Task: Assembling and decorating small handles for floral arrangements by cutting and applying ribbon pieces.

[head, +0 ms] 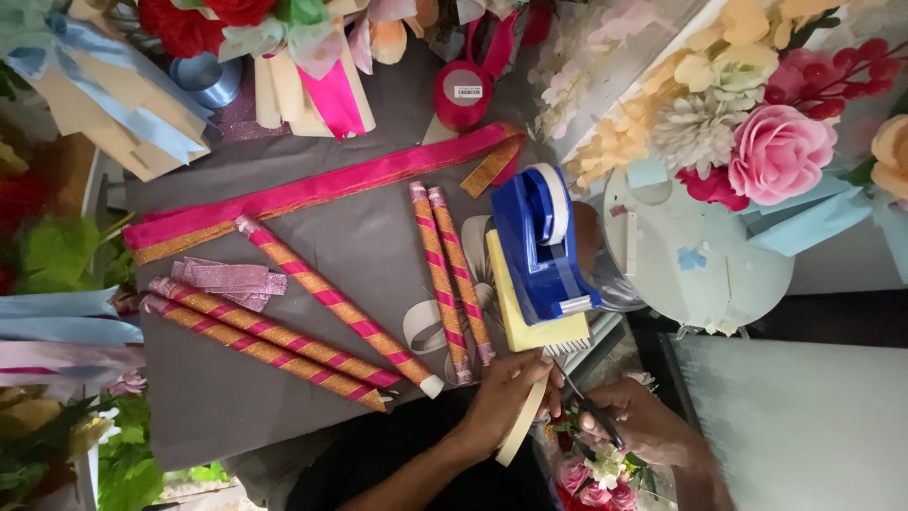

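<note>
Two hands | left hand (pixel 506 393) pinches tape strip (pixel 520 431) | right hand (pixel 643 421) holds scissors (pixel 591 407) beside it

Gold-and-pink spiral stripes are being shown on the wrapped sticks (pixel 331 305) along the grey counter (pixel 369 237). Deep blue is being displayed by the tape dispenser (pixel 539 241), pale yellow by the pad (pixel 530 326) beneath, and magenta edged in gold glitter by the long ribbon (pixel 312 194).

Strip of cream tape and a pair of scissors at the table's near edge

The tape strip (pixel 523 424) is pale, narrow and slightly curved, hanging downward below the yellow pad. The scissors (pixel 588 405) have dark handles and slim metal blades angled up-left, tips just beside the strip's upper end.
</note>
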